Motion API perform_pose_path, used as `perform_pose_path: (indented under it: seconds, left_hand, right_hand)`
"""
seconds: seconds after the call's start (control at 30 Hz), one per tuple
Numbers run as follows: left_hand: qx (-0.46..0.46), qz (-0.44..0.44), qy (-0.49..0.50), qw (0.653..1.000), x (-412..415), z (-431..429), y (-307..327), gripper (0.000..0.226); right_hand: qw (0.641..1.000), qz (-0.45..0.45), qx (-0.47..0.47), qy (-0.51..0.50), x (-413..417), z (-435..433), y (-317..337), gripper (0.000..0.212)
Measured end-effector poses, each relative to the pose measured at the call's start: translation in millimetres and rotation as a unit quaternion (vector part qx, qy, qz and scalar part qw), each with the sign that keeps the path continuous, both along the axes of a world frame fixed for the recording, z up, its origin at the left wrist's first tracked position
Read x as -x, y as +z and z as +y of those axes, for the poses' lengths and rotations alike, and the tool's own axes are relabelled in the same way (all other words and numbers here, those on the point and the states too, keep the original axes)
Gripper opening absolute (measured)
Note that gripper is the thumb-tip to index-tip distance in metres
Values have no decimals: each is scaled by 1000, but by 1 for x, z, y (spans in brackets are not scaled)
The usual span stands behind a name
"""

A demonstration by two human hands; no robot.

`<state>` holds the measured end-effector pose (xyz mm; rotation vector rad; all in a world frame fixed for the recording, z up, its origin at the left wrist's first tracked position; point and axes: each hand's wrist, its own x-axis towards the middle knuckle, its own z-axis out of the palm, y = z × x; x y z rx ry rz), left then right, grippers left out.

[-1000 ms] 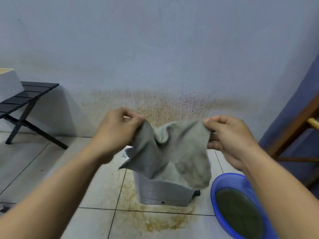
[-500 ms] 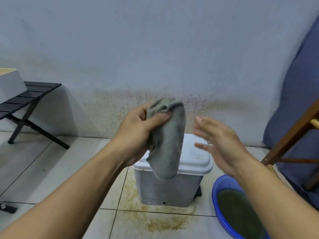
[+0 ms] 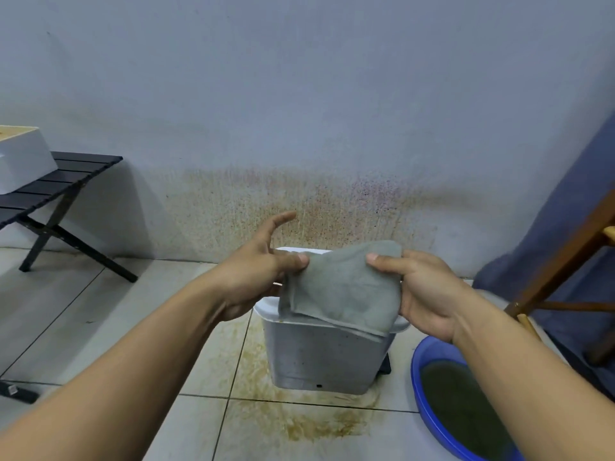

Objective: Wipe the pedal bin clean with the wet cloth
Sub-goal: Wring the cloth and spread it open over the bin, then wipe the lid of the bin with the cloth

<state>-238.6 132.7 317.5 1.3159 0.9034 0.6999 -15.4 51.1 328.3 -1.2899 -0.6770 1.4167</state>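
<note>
Nearest to you: a round blue plastic basin (image 3: pixel 420 367) of murky greenish water sits on the tiled floor at your lower right, just beside the bin. Brown-yellow staining (image 3: pixel 309 424) spreads over the tiles in front of the bin's base.

Hands, mid-air above the bin. Your right hand (image 3: pixel 422 294) pinches the folded grey cloth (image 3: pixel 342 291) at its upper right edge, thumb on top and fingers curled beneath. Your left hand (image 3: pixel 256 277) meets the cloth's upper left edge with the thumb tip; its index finger points up and away, the hand otherwise loosely spread. Whether the left fingers grip from behind, you cannot tell from this angle.

The cloth hangs folded double, its lower edge draped in front of the lid; contact with the lid is uncertain.

The white plastic pedal bin (image 3: pixel 319 357) stands on the floor against the wall, lid down, dark specks visible on its front face.

Judgement on progress: cloth prepared and folded, wiping not yet evidently begun. Lid, front and sides all appear left to do.

Beyond: the pale wall carries a speckled brown splash band (image 3: pixel 316 207) behind the bin.
</note>
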Motion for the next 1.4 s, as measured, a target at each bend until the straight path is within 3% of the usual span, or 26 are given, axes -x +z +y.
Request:
perform_pose_path:
  seconds: [0.1,0.17,0.23,0.27,0.33,0.4,0.47,0.57,0.63,0.7,0.83,0.9,1.0,1.1,1.17,1.3,1.4]
  left_hand:
    - [-92,71,-23,993,0,1,-5,57]
    - [-195,183,-45,962,-3,-2,-4,61]
    - [-292,265,-35,918,-9,-4,-4,41]
    - [-328,281,-23,901,-11,-6,-3,29]
    - [-369,288,-5,883,-12,-5,-3,22]
    - [-331,248,-3,910,-10,-2,-3,20]
    - [-242,183,-11,953,-8,1,-2,25]
    - [-197,123,7,973,-17,4,-5,33]
    - [-206,101,33,973,-28,4,-6,26]
    - [-227,111,43,966,-39,5,-5,21]
    - [-286,210,19,935,-45,11,-15,25]
    - [-285,235,24,929,-39,16,-26,21]
    - [-258,239,75,933,-23,25,-46,23]
    - [-201,231,150,940,-7,41,-69,28]
    - [-159,227,193,941,2,52,-82,30]
    - [-82,224,242,941,14,69,-99,46]
    - [-53,249,250,934,18,79,-109,47]
  right_hand:
    - [998,-65,-19,-11,-9,0,1,40]
    - [993,-108,-53,3,-17,1,-2,73]
    - [975,-211,-59,47,-19,1,-6,106]
    - [956,-279,-55,75,-16,-1,-9,104]
    - [904,-406,-51,126,-12,-3,-11,56]
    - [879,-454,-77,124,-11,-5,-10,16]
    - [902,-408,-112,91,-19,0,-6,22]
    - [976,-152,-114,104,-27,3,-4,45]
    - [986,-4,-108,127,-23,1,-10,52]
    - [987,44,-106,115,-17,-4,-23,48]
    - [998,28,-49,26,-22,-14,-42,32]
    - [999,-16,-25,-28,-37,-14,-43,24]
    - [977,-168,-47,-120,-63,-3,-46,18]
    - [891,-387,-127,-200,-77,8,-47,24]
    - [838,-499,-145,-166,-72,12,-54,30]
    - [816,-573,-22,68,-54,19,-95,80]
    - [798,-602,-32,7,-49,31,-108,76]
